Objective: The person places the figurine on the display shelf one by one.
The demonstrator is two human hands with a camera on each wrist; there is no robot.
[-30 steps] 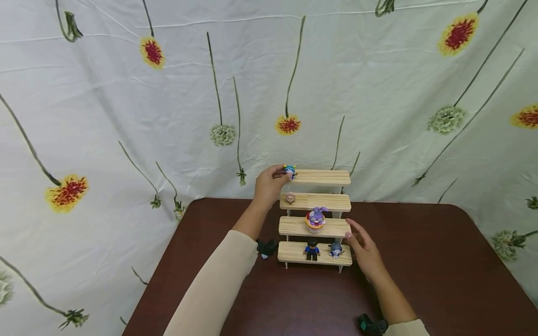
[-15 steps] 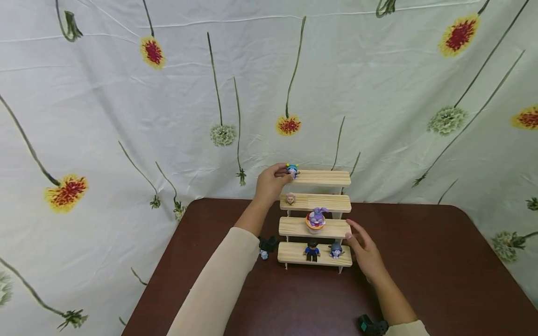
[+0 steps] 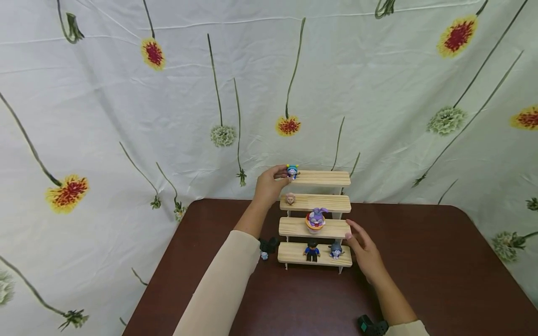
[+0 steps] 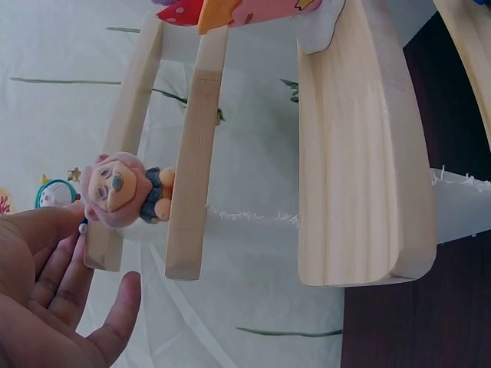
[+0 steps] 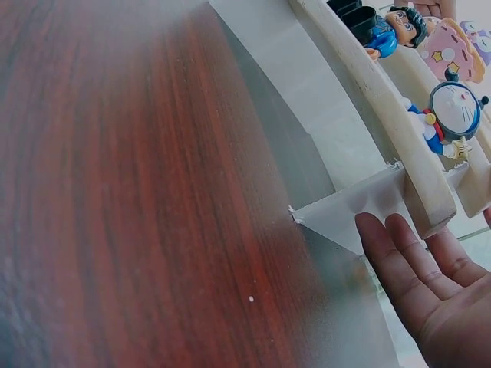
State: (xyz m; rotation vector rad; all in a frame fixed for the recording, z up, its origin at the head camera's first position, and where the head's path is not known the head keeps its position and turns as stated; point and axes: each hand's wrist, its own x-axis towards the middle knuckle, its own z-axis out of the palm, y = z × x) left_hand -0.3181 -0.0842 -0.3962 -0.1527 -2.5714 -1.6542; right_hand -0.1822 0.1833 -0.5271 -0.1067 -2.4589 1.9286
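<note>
A small figurine in a teal cap with yellow knobs (image 3: pixel 292 171) stands at the left end of the top step of a tiered wooden stand (image 3: pixel 325 178). My left hand (image 3: pixel 269 184) is beside it, fingers right at its side. The left wrist view shows that hand's fingers (image 4: pixel 65 280) extended and the thumb held apart. One step down sits a pink-maned lion figurine (image 4: pixel 115 188). My right hand (image 3: pixel 365 252) is at the stand's right side, fingertips against the end of a lower step; its fingers (image 5: pixel 399 268) are nearly straight in the right wrist view.
A purple rabbit figurine (image 3: pixel 316 219) sits on a middle step. The bottom step bears a dark-haired toy figure (image 3: pixel 312 251) and a blue-capped figurine (image 3: pixel 336 250). A small pale blue-and-white thing (image 3: pixel 264 255) shows beside the left sleeve. Dark brown table (image 3: pixel 420 261); flowered cloth (image 3: pixel 378 93) behind.
The teal-capped figurine has shifted slightly right on the top step. My left thumb, earlier over its front, has moved off it. The right hand has stayed put.
</note>
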